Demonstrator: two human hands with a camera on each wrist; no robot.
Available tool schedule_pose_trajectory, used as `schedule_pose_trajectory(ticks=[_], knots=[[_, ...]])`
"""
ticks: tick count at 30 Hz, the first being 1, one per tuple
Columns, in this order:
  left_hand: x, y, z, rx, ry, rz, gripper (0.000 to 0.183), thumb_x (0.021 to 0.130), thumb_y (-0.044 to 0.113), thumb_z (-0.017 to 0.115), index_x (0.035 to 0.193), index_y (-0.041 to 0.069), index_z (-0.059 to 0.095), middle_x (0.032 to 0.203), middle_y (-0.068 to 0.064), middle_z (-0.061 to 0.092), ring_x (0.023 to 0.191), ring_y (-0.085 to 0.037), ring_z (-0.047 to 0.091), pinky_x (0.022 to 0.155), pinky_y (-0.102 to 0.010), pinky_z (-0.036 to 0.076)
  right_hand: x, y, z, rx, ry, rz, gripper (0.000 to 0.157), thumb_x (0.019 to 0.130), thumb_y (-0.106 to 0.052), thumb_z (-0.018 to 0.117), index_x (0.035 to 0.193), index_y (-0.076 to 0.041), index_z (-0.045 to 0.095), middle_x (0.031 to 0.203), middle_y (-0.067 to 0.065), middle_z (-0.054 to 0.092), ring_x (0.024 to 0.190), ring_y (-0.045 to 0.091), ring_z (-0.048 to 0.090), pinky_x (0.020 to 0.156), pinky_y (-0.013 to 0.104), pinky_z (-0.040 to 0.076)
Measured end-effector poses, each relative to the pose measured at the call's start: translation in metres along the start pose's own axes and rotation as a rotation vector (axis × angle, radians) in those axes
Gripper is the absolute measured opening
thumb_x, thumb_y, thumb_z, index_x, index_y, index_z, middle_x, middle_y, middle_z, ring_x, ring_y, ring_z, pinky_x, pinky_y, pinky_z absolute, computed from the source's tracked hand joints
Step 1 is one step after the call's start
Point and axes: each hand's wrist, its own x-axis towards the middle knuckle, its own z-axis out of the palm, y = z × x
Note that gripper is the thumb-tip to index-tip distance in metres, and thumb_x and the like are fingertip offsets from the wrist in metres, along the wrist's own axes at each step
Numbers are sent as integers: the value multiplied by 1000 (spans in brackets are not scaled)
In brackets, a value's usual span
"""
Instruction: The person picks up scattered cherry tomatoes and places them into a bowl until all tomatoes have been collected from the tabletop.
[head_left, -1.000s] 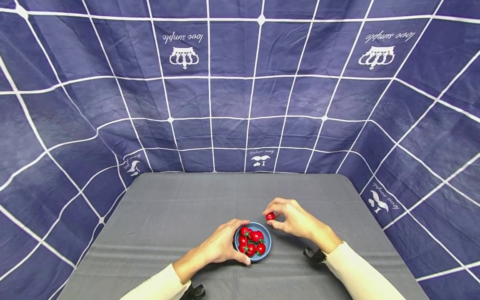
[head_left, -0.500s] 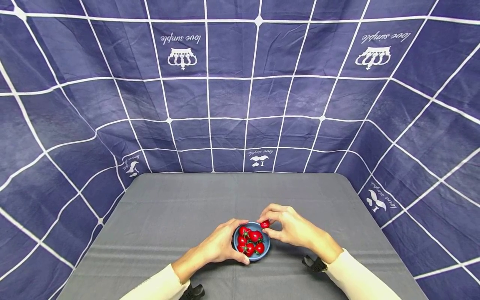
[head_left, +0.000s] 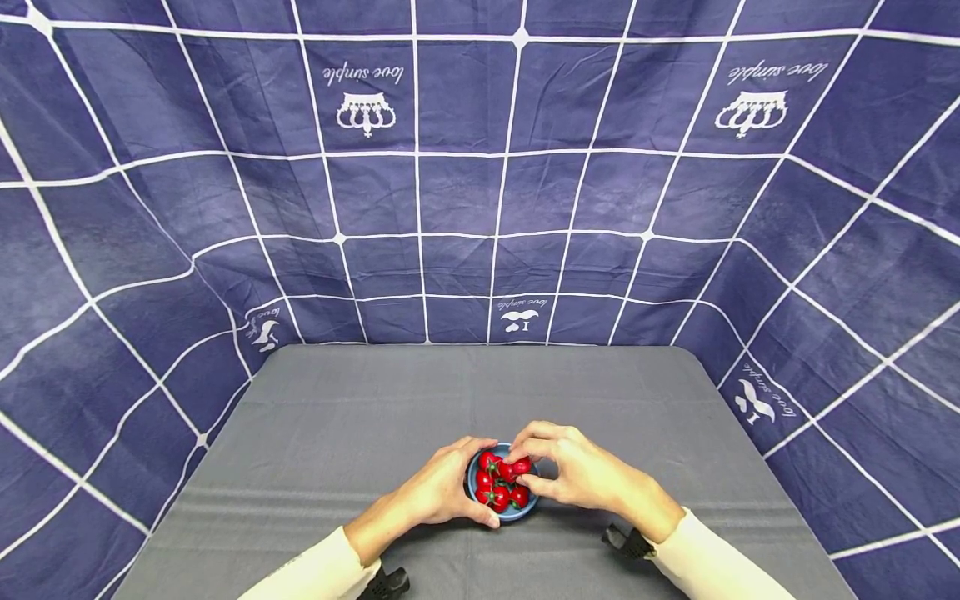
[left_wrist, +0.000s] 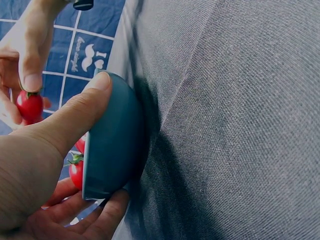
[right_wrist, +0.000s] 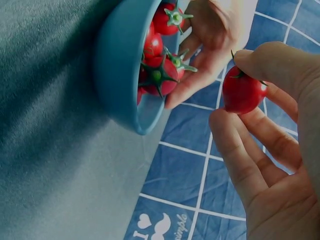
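Observation:
A blue bowl (head_left: 531,510) with several red cherry tomatoes (head_left: 500,499) stands on the table near its front. My left hand (head_left: 442,487) holds the bowl from the left, thumb on the near side and fingers round the far side. In the left wrist view the thumb presses the bowl's (left_wrist: 115,135) outer wall by the rim. Above the bowl's right part, my right hand (head_left: 581,468) pinches a single cherry tomato (right_wrist: 243,91) between thumb and fingertips. In the right wrist view this tomato hangs apart from those in the bowl, its green stem by the thumb.
A grey cloth (head_left: 360,400) with slight creases covers the table. Blue curtains (head_left: 465,192) with white grid lines rise behind it and on both sides. Black bands (head_left: 628,542) sit at both wrists, below light sleeves.
My right hand has carried the cherry tomato leftward and toward me, from beyond the bowl's right rim to over the bowl. The left hand keeps its hold on the bowl.

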Motion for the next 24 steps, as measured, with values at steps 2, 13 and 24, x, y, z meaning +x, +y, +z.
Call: schedule_pose_trajectory(ticks=[2, 13, 24], knots=[[0, 0, 0, -2, 1, 2, 111, 70, 40, 116, 162, 8, 63, 147, -3, 74, 136, -27, 73, 121, -44, 61, 0, -1, 2, 1, -3, -6, 30, 94, -10, 96, 122, -14, 86, 125, -4, 79, 113, 10, 80, 101, 25, 67], [1, 0, 0, 6, -2, -9, 112, 69, 43, 116, 162, 10, 62, 147, -3, 74, 134, -26, 73, 119, -43, 62, 0, -5, 9, 4, -9, -59, 32, 93, -9, 94, 123, -17, 86, 124, -7, 79, 115, 9, 79, 103, 28, 67], [1, 0, 0, 1, -8, -11, 112, 70, 42, 116, 162, 10, 62, 148, -4, 74, 134, -27, 73, 118, -44, 62, -1, -7, 12, -3, -31, -54, 29, 94, -12, 95, 122, -17, 86, 127, -7, 79, 118, 8, 78, 105, 27, 67]])
